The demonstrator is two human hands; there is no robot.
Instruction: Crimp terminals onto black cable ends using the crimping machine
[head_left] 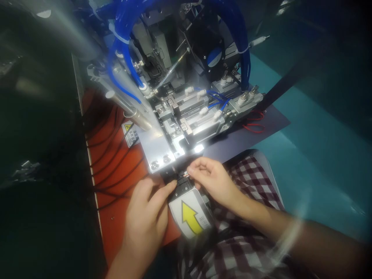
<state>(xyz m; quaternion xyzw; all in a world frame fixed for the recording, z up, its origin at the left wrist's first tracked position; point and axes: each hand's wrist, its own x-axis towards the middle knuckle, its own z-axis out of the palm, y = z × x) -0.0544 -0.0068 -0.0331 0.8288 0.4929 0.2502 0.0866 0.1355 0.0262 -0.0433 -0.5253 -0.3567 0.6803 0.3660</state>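
Observation:
My left hand (147, 213) rests on the orange mat, its fingers closed and pointing at a small black fixture (181, 188) in front of the machine. My right hand (213, 180) comes in from the right with thumb and forefinger pinched on a tiny part at the fixture's top; I cannot name what it is. Just below the fixture lies a white plate with a yellow arrow (190, 217). Whether the left fingers hold anything is hidden.
A metal machine (186, 112) with blue air hoses (123, 58), pneumatic cylinders and a bright silver plate (155, 149) stands behind the fixture. Black cables run over the orange mat (116, 162) on the left. A checkered cloth (250, 178) lies at the right, red wires (255, 120) beyond it.

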